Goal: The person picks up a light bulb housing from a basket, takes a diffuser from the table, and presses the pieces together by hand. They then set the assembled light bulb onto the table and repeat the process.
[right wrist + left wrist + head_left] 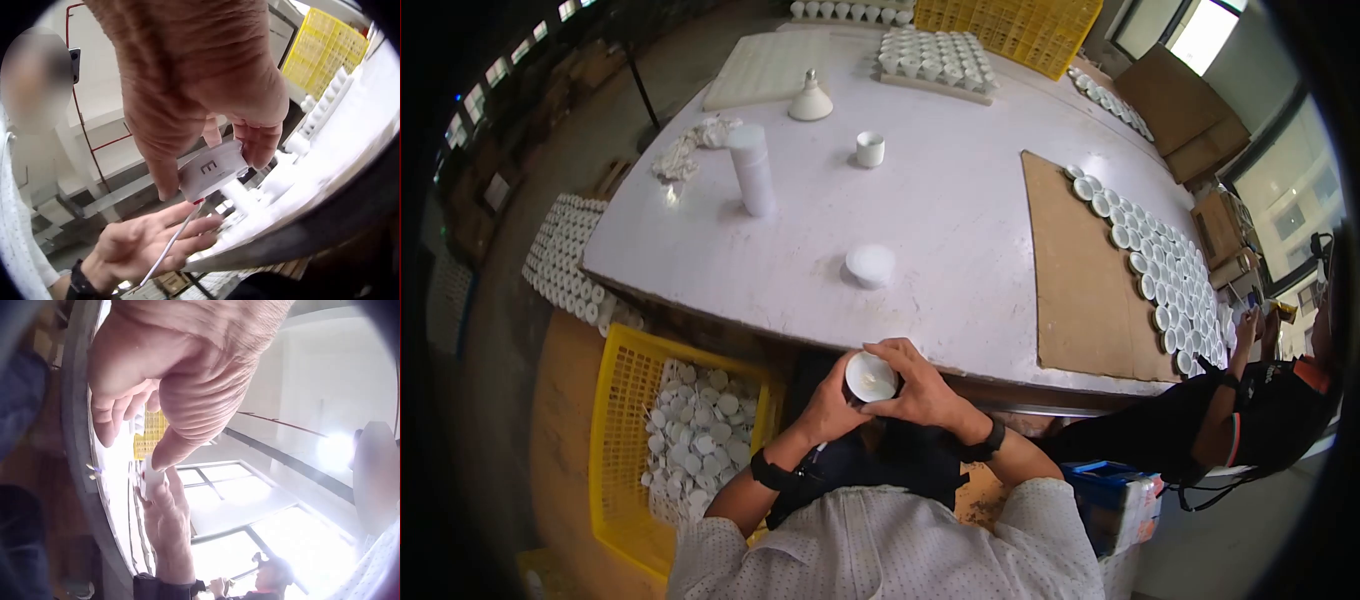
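Note:
Just in front of the table edge, my right hand [925,390] holds a white round cup-shaped part [871,377], its hollow side facing up. Thumb and fingers pinch its rim from opposite sides, as the right wrist view shows. The part's side wall [212,169] bears a dark mark like an E. A thin white cord or stick [167,250] with a red end runs down from it. My left hand [828,408] is beside the part, fingers extended and spread in the right wrist view. Its thumb tip [164,456] overlaps the part in the left wrist view.
On the table stand a white dome [870,265], a white cylinder [750,170], a small cup [870,149] and a cone-shaped lamp piece [810,100]. Cardboard [1090,290] with many white cups lies right, near another person [1260,420]. A yellow crate [615,440] of white parts is at left.

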`<state>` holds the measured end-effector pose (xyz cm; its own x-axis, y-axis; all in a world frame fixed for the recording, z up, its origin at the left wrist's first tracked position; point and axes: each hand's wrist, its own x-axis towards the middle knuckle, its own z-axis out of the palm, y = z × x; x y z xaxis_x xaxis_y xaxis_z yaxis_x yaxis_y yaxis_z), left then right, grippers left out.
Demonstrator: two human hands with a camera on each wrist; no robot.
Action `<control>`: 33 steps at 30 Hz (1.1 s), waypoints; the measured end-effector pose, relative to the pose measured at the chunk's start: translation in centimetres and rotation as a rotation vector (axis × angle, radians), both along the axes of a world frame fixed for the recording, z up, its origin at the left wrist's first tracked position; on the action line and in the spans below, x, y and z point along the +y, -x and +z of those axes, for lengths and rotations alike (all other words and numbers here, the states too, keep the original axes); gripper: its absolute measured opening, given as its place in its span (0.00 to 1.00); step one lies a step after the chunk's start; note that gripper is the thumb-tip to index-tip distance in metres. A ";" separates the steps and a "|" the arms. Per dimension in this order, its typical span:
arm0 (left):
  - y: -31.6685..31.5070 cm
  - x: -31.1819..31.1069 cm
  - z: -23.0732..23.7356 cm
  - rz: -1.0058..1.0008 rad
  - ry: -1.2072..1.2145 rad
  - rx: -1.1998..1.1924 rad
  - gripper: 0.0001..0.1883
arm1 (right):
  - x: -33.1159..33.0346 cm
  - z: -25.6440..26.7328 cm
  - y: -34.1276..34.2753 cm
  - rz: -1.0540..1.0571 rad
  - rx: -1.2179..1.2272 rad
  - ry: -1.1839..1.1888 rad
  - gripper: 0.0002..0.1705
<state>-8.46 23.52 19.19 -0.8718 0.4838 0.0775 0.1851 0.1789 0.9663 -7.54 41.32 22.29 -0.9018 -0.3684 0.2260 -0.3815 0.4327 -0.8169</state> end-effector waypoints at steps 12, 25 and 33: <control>-2.0 -3.6 -2.5 0.173 -0.226 -0.270 0.37 | 3.1 -3.3 11.5 -0.690 -0.011 -0.087 0.30; -2.5 -4.8 -4.3 0.199 -0.250 -0.354 0.34 | 3.5 -4.4 14.0 -0.685 -0.372 0.247 0.17; -1.8 -4.2 -3.7 0.158 -0.307 -0.371 0.34 | 4.0 -3.3 10.0 -0.545 -0.576 0.874 0.08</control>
